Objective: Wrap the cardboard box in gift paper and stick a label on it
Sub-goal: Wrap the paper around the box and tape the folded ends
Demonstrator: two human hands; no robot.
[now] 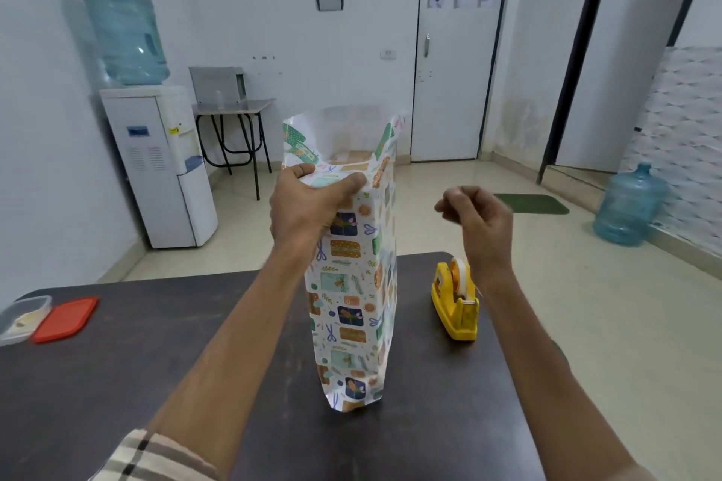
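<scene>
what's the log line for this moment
left hand grips gift paper at top fold | right hand raised, fingertips pinched, contents unclear | box upright, top open | tape dispenser beside it on table

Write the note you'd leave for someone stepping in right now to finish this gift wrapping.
Left hand grips the gift paper at its top edge, holding the cardboard box upright on the table.
Right hand is raised, fingers curled; whether it pinches tape is unclear.
Yellow tape dispenser stands to the box's right.
Done: paper wrapped round the sides.
Left: fold and tape the open top, check the bottom end, stick on a label; none visible.
</scene>
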